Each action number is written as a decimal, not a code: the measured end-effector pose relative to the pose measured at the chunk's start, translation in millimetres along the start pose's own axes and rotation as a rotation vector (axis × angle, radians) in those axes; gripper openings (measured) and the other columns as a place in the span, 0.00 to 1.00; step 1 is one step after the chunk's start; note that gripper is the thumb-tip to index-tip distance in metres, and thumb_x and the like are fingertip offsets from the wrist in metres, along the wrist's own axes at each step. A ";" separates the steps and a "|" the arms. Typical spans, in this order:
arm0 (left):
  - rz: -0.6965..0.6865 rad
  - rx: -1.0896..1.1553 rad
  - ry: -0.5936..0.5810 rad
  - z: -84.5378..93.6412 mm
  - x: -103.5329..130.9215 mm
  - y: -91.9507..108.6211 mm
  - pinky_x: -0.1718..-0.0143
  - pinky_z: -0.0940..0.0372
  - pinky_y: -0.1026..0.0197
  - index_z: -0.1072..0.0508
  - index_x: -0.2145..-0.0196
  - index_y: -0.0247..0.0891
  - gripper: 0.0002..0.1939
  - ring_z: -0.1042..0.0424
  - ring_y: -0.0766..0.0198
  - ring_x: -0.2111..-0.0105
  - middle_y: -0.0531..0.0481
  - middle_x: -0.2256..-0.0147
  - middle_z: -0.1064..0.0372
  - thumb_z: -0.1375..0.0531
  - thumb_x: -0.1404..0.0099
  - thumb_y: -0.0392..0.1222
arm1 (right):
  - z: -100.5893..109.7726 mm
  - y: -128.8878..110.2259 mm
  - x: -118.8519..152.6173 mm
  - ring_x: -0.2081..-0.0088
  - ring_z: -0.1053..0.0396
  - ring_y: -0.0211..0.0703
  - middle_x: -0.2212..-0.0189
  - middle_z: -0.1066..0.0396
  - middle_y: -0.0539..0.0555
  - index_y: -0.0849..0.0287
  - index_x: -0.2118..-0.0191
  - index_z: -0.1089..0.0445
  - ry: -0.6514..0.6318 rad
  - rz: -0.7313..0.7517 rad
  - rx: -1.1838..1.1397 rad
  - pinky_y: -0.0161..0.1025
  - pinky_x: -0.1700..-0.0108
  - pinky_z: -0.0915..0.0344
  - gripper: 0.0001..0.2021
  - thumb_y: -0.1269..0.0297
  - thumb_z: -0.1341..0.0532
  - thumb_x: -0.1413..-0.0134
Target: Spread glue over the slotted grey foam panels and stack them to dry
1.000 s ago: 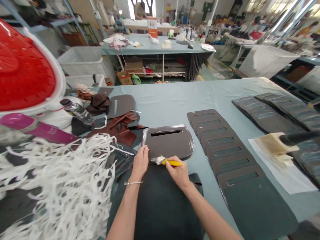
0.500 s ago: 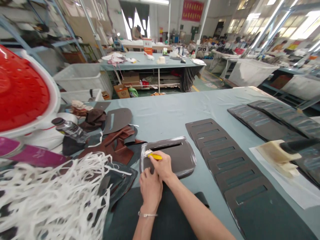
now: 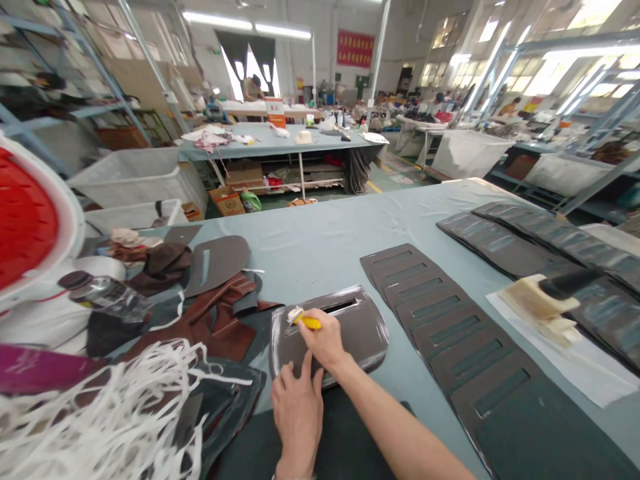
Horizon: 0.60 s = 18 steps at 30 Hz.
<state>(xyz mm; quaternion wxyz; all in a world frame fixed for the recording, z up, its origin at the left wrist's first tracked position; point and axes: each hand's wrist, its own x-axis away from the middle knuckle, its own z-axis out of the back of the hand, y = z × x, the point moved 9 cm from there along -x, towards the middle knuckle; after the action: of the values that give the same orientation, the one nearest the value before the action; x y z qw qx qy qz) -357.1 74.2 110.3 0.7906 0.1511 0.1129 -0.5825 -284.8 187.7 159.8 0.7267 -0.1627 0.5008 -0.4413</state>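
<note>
A dark grey-brown panel point(image 3: 350, 337) with rounded corners and a long slot lies on the table, with whitish smears along its edges. My right hand point(image 3: 324, 339) is closed round the yellow handle of a brush point(image 3: 307, 321). The white-coated bristles are at the panel's upper left, near the slot's left end. Below it my left hand point(image 3: 299, 403) rests with fingers spread on the panel's lower left edge. My right hand hides part of the panel's middle.
Overlapping slotted panels point(image 3: 440, 307) run down the right, beside a cream-coloured block with a black handle point(image 3: 543, 300) on white paper. At left lie white strips point(image 3: 125, 407), brown leather scraps point(image 3: 215, 317), a plastic bottle point(image 3: 107, 297) and a red-and-white round object point(image 3: 25, 220).
The brush has gone from the panel's left edge to nearer the slot. My left hand has slid down a little, its fingers now more spread. The camera view has shifted.
</note>
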 end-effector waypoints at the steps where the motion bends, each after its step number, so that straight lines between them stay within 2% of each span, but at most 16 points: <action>1: 0.004 -0.003 0.009 0.2 0.0 -1.0 0.59 0.40 0.53 0.34 0.45 0.49 0.20 0.39 0.54 0.58 0.41 0.55 0.40 0.51 0.33 0.48 | 8.5 12.0 -2.8 0.68 0.30 0.38 0.70 0.26 0.51 0.56 0.66 0.28 0.023 -0.035 0.041 0.32 0.63 0.37 0.07 0.65 0.44 0.46; 2: 0.010 -0.002 0.018 1.0 -0.1 -1.8 0.59 0.40 0.53 0.34 0.45 0.49 0.20 0.39 0.53 0.58 0.41 0.54 0.40 0.51 0.33 0.48 | 25.6 27.8 -5.6 0.69 0.31 0.39 0.71 0.27 0.51 0.56 0.68 0.28 0.070 -0.076 0.094 0.32 0.64 0.37 0.07 0.65 0.44 0.47; 6: 0.014 0.021 -0.001 6.3 -3.4 0.8 0.60 0.40 0.52 0.33 0.46 0.48 0.21 0.38 0.53 0.59 0.39 0.55 0.40 0.51 0.34 0.49 | 121.3 86.0 -10.4 0.70 0.32 0.40 0.73 0.28 0.53 0.58 0.70 0.29 0.294 -0.176 0.295 0.34 0.63 0.38 0.09 0.64 0.45 0.47; 8: 0.048 0.041 -0.018 10.0 -8.2 2.8 0.61 0.41 0.50 0.31 0.48 0.45 0.20 0.38 0.52 0.60 0.39 0.56 0.39 0.51 0.34 0.50 | 151.8 101.8 -6.5 0.67 0.31 0.42 0.69 0.27 0.55 0.58 0.66 0.28 0.355 -0.180 0.313 0.35 0.61 0.38 0.10 0.62 0.45 0.46; 10: 0.084 0.102 -0.031 10.6 -15.9 8.5 0.61 0.41 0.48 0.28 0.52 0.41 0.20 0.37 0.51 0.61 0.39 0.58 0.38 0.52 0.34 0.50 | 161.1 114.0 2.0 0.67 0.30 0.43 0.67 0.26 0.55 0.57 0.60 0.27 0.342 -0.212 0.314 0.36 0.62 0.38 0.12 0.62 0.47 0.44; 12: 0.070 0.285 -0.074 2.6 -26.9 23.8 0.60 0.40 0.50 0.28 0.55 0.38 0.19 0.35 0.53 0.61 0.40 0.59 0.37 0.53 0.34 0.49 | 155.7 124.6 13.8 0.70 0.29 0.43 0.69 0.25 0.54 0.54 0.56 0.27 0.275 -0.281 0.330 0.35 0.66 0.38 0.14 0.62 0.48 0.43; 15: 0.029 0.730 -0.211 -24.4 -45.4 58.6 0.57 0.38 0.55 0.30 0.55 0.36 0.18 0.32 0.59 0.61 0.41 0.58 0.35 0.54 0.33 0.46 | 142.5 130.3 31.5 0.73 0.30 0.43 0.73 0.26 0.53 0.53 0.55 0.28 0.198 -0.352 0.284 0.35 0.70 0.39 0.16 0.62 0.50 0.43; 18: 0.081 1.025 -0.329 -52.8 -61.5 85.5 0.52 0.38 0.56 0.31 0.54 0.35 0.18 0.31 0.61 0.58 0.42 0.58 0.33 0.51 0.35 0.48 | 140.5 126.2 39.6 0.70 0.29 0.42 0.70 0.26 0.53 0.55 0.56 0.30 0.214 -0.362 0.163 0.35 0.67 0.38 0.16 0.64 0.52 0.43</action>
<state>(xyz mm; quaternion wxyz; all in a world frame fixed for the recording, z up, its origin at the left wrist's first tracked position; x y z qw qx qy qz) -293.8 172.0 92.2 0.6445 0.4285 -0.3172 -0.5481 -97.6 197.3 113.6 0.5891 -0.1429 0.5006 -0.6181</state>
